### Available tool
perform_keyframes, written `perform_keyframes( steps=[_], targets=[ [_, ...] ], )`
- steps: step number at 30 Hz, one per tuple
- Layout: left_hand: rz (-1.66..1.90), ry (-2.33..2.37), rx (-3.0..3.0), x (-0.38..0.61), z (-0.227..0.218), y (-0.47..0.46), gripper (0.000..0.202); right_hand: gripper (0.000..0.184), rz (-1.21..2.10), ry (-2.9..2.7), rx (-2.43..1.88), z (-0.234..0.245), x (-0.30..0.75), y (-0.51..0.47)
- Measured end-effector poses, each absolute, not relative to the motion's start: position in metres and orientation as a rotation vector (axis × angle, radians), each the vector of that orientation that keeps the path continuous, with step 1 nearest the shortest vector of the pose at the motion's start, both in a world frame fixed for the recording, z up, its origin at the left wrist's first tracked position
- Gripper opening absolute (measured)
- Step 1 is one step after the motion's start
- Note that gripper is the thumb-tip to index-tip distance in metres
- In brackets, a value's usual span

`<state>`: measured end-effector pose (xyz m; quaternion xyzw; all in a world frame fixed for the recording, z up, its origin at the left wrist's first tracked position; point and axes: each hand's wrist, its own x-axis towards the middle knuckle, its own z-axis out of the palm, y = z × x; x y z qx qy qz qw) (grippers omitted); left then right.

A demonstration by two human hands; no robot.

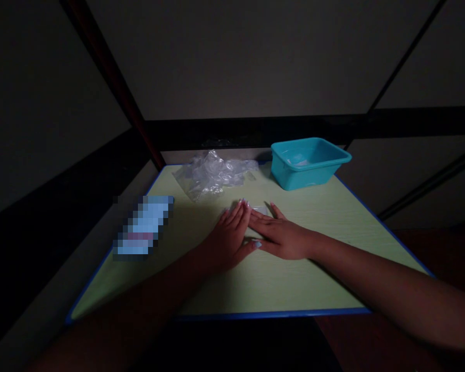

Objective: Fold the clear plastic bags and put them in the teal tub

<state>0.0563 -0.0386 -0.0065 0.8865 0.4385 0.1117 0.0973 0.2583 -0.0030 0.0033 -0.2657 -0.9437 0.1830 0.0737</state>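
My left hand [232,233] lies low over the middle of the table, fingers stretched out and thumb reaching toward the other hand. From the right comes my right hand [284,237], also flat with its fingers extended; their tips meet the left hand's fingers. A small piece of clear plastic [261,210] shows just beyond and partly under the fingers, the rest of it hidden. Its exact kind cannot be made out. Neither hand visibly grips anything.
A pile of crumpled clear plastic bags [213,173] lies at the back left. At the back right stands a turquoise plastic basin [306,178] with something pale inside. A blurred-out, phone-like lit screen [145,225] rests at the left. The pale green table [287,289] has a blue edge.
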Motion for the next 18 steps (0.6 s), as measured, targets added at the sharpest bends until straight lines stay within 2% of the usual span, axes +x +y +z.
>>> perform_keyframes(
  steps=[3, 9, 14, 18],
  targets=[
    [0.295, 1.395, 2.638, 0.054, -0.008, -0.038, 0.077, 0.048, 0.556, -2.556, -0.946, 0.007, 0.26, 0.006],
    [0.183, 1.512, 2.697, 0.054, -0.008, -0.043, 0.069, 0.02, 0.165, -2.308, -1.426, 0.007, 0.268, 0.033],
    [0.241, 1.536, 2.718, 0.055, -0.01, -0.042, 0.066, 0.026, 0.159, -2.372, -1.625, 0.004, 0.263, 0.039],
    [0.374, 1.561, 2.725, 0.06, -0.005, -0.04, 0.062, 0.02, 0.162, -2.428, -1.641, 0.005, 0.254, 0.036]
  ],
)
